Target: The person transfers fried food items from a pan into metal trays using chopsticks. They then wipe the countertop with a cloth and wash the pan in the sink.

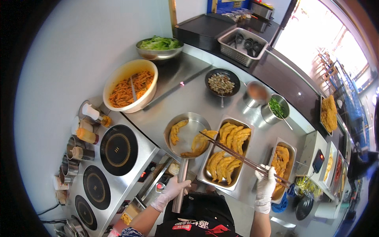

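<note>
My gloved left hand (172, 189) grips the handle of a stainless steel pan (181, 189). Pieces of golden fried food (177, 131) lie inside it. In my gloved right hand (266, 180) is a pair of long dark chopsticks (241, 158); their tips touch or overlap a fried piece (211, 134) at the pan's right rim. Just right of the pan stands a steel tray (205, 180) holding two rows of curved fried pieces (225, 166). Another steel tray (293, 163) with browner fried pieces (279, 155) is beside my right hand.
Round black cooking plates (119, 150) and sauce bottles (86, 135) are at the left. Farther back are a tub of shredded food (133, 89), a bowl of lettuce (160, 44), a black bowl (223, 83), and a steel pot of chopped greens (275, 109). A cabinet (314, 151) stands right.
</note>
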### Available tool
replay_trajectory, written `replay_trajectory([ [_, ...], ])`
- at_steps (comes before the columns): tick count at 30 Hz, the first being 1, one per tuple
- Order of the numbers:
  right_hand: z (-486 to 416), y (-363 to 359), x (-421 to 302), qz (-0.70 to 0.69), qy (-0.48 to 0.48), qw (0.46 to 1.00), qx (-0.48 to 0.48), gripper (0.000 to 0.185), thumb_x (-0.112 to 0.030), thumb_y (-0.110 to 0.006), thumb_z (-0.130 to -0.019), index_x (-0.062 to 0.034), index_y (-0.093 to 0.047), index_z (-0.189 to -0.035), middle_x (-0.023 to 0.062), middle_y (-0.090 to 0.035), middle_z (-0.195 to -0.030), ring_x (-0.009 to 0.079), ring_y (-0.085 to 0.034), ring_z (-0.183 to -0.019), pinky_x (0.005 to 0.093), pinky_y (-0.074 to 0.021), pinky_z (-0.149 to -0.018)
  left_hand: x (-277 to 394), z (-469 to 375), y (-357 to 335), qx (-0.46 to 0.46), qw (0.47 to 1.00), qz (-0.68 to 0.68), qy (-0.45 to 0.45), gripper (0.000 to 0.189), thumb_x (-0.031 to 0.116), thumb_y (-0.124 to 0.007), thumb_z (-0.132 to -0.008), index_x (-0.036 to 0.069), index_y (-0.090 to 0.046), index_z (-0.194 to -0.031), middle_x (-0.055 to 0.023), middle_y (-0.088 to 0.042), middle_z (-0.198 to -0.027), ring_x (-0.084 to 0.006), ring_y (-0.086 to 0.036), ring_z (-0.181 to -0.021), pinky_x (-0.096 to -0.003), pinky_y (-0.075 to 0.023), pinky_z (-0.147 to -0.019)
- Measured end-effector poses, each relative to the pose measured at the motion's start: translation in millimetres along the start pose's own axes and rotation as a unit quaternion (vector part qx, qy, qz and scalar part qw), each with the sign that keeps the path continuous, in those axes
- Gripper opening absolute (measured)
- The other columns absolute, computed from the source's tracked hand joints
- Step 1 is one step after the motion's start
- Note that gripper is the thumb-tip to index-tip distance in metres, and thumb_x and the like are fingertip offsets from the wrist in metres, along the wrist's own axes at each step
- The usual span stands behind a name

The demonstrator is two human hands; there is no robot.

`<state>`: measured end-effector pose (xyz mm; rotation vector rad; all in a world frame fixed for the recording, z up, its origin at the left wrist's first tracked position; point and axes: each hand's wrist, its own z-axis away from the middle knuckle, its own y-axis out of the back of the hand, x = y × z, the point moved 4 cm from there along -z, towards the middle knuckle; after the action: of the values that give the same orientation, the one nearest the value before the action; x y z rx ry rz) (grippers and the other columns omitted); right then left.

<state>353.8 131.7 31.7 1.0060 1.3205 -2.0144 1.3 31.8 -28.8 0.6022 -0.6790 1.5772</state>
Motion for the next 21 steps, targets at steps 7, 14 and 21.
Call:
replay_trajectory([
  [7, 16.7, 75.0, -95.9, 0.088, 0.03, 0.995, 0.025, 0.02, -0.024, -0.06, -0.096, -0.0042, -0.06, -0.098, 0.013, -0.067, -0.093, 0.0241, -0.069, -0.086, 0.0375, -0.0629, -0.066, 1.1, 0.3, 0.2, -0.002, 1.0, -0.004, -0.011, 0.03, 0.021, -0.068, -0.089, -0.001, -0.056, -0.103, -0.0093, -0.067, -0.084, -0.0154, -0.063, -0.057, -0.0278, -0.0529, -0.052],
  [14, 12.1, 96.4, -90.0, 0.178, 0.027, 0.983, 0.029, 0.022, -0.022, -0.062, -0.095, -0.0001, -0.059, -0.097, 0.0155, -0.067, -0.09, 0.0262, -0.069, -0.08, 0.0396, -0.0616, -0.065, -3.0, -3.9, 0.3, -0.009, 1.0, -0.023, -0.009, 0.032, 0.025, -0.065, -0.09, 0.001, -0.052, -0.106, -0.0102, -0.068, -0.087, -0.0135, -0.063, -0.058, -0.0268, -0.053, -0.052],
  [21, 15.0, 85.7, -130.2, 0.226, 0.068, 0.972, 0.024, 0.034, -0.033, -0.06, -0.096, 0.0012, -0.059, -0.098, 0.0155, -0.067, -0.09, 0.0242, -0.068, -0.077, 0.0356, -0.0596, -0.064, -1.3, 0.1, 0.0, -0.004, 1.0, -0.013, -0.008, 0.03, 0.024, -0.064, -0.091, 0.001, -0.053, -0.106, -0.0098, -0.067, -0.087, -0.0137, -0.063, -0.058, -0.027, -0.0531, -0.052],
])
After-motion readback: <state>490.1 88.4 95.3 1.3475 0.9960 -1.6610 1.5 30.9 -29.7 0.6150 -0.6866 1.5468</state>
